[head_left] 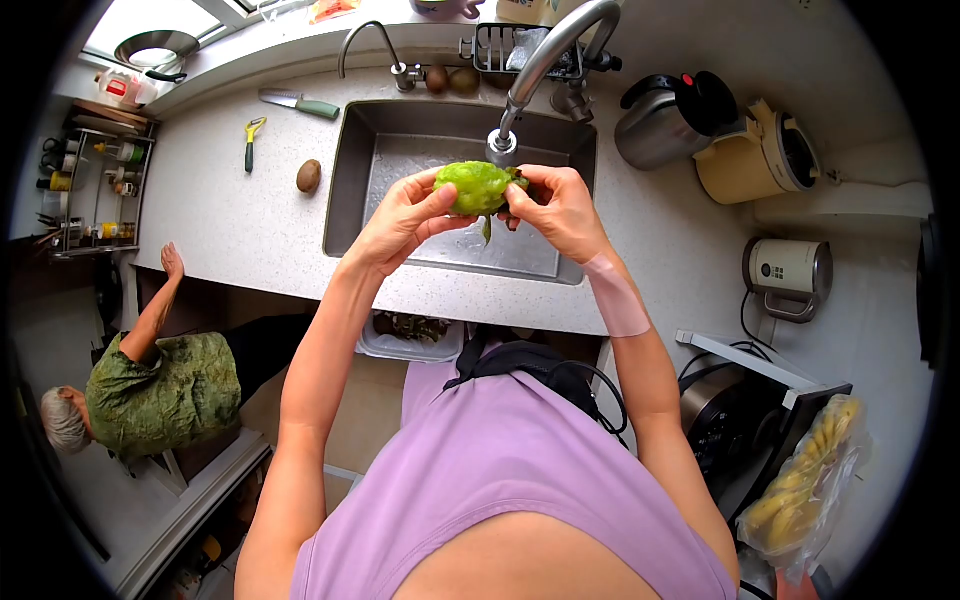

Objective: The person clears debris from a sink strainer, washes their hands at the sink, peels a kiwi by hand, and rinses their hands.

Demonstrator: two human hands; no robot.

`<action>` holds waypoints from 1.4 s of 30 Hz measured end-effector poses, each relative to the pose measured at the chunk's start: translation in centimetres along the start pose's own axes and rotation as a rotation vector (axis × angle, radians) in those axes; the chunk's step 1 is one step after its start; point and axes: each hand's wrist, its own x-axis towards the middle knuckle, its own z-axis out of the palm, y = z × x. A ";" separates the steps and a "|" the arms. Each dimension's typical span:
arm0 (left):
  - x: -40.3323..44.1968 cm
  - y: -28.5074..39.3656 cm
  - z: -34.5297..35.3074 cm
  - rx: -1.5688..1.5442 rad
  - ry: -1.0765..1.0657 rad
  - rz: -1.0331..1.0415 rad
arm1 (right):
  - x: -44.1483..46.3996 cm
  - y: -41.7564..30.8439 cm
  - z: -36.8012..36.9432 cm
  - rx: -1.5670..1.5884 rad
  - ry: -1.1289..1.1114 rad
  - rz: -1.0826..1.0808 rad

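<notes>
Over the sink (375,150), a bright green, mostly peeled kiwi (472,188) is held between both hands. My left hand (408,214) grips its left end, thumb on the near side. My right hand (556,206) pinches the right end, where dark brown skin clings, and a strip of peel (487,230) hangs below. The tap's spout (502,142) is just behind the fruit. An unpeeled brown kiwi (309,177) lies on the counter left of the sink. Near it are a yellow-headed peeler (251,145) and a knife (300,103) with a green handle.
Below the counter edge, a tub (412,340) holds dark peelings. Brown kiwis (450,80) sit behind the sink by a small tap (402,72). A metal jug (670,120) and a cream appliance (755,160) stand right. Another person (170,385) is at the left, one hand near the counter.
</notes>
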 end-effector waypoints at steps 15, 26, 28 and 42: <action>0.8 -1.1 -2.5 -0.133 -0.189 0.002 | 0.0 -0.2 -0.8 0.292 -0.065 0.010; 0.7 0.4 -3.5 -0.037 -0.094 0.193 | 0.3 0.8 -0.6 0.177 0.111 -0.074; 0.4 1.5 -3.6 0.208 -0.103 0.294 | 0.0 0.6 0.1 0.215 0.156 -0.069; 0.3 2.4 -6.4 0.522 0.105 0.297 | -0.3 1.3 2.9 -0.028 -0.098 0.022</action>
